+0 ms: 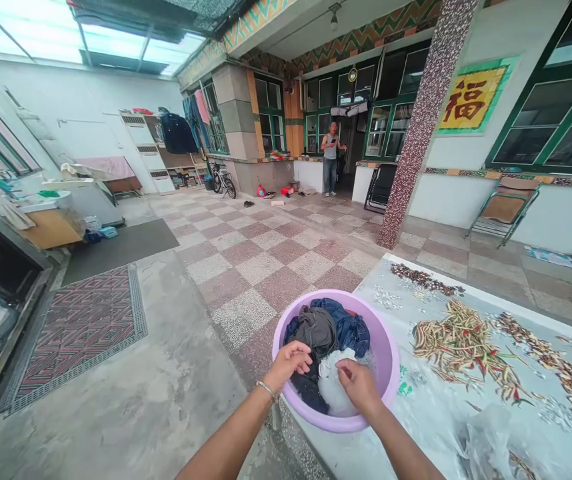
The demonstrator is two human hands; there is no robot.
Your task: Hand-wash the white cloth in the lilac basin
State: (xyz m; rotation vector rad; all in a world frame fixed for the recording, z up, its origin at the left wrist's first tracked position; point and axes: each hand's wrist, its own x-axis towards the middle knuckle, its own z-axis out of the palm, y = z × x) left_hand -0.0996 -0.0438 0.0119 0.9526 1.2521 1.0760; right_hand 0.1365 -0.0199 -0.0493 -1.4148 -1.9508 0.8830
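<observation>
A light purple basin [391, 363] stands low in front of me, with wet laundry inside. At its back lie blue denim clothes [349, 327] and a dark grey garment [316, 331]. A soaked white cloth [335, 387] bulges up at the front, with some suds beside it. My right hand [360, 385] has thumb and fingers closed at the right side of this white cloth. Over the basin's left part hovers my left hand [289, 367], wearing a bracelet, its fingers loosely curved and apart with nothing visible in them.
At the right, a pale sheet [431, 393] carries beans [459, 337], red peppers and dried slices, with a plastic bag [491, 437] nearby. A speckled pillar [411, 147] rises beyond. A person [331, 157] stands by the doorway. A mat [81, 327] lies left.
</observation>
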